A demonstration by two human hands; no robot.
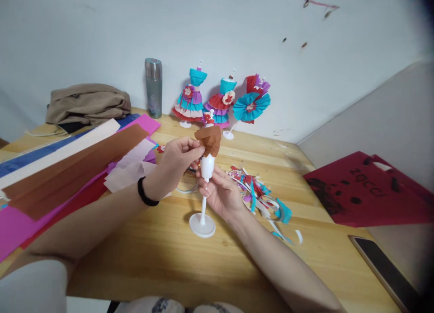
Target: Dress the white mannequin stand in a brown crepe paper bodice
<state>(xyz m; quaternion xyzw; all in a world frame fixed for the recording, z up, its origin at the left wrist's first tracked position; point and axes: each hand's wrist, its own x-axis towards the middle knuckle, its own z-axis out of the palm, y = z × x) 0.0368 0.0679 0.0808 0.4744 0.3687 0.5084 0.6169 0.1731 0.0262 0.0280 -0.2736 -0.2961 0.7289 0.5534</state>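
A small white dress form (207,167) stands upright on a round foot in front of me, brown crepe paper (210,139) wrapped around its upper part. My left hand (181,157) pinches the edge of that brown paper from the left, wearing a black band at the wrist. Lower down, my right hand (222,191) is closed around the form just where the body meets the stem. Behind it stand several finished forms in paper dresses: a layered one (190,98) at left, another (225,100) in the middle, and one with a big blue rosette (251,107) at right.
Folded crepe paper strips (74,168) cover the table's left side. A pile of paper scraps (254,191) lies right of the form. At the back are a thermos (154,88) and brown cloth (88,104); at right, a red bag (369,191) and a phone (383,270).
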